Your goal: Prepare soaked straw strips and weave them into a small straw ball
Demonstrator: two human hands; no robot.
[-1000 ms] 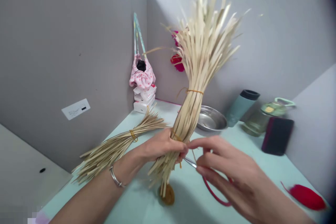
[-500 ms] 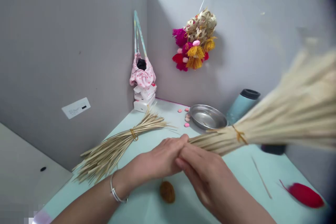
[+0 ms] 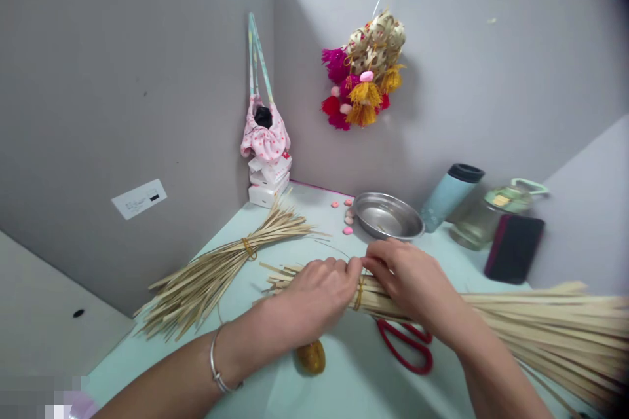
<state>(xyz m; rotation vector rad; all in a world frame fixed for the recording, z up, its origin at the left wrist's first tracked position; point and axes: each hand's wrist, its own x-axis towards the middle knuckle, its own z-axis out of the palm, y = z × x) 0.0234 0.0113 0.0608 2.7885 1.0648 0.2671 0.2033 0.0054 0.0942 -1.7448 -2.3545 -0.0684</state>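
Pale-green bench (image 3: 361,389). Straw bundle (image 3: 540,321), yellow-tied, under left hand (image 3: 314,291), clenched; right hand (image 3: 413,281), fingertips pinched; contents hidden. Red-handled scissors (image 3: 423,370) below right hand.

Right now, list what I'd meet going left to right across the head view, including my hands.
White wall label → pink-dotted hanging bag → left hand → right hand → dark-screened phone.

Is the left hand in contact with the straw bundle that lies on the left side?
Apart. The head view shows a strip of tabletop between the left hand and that straw bundle.
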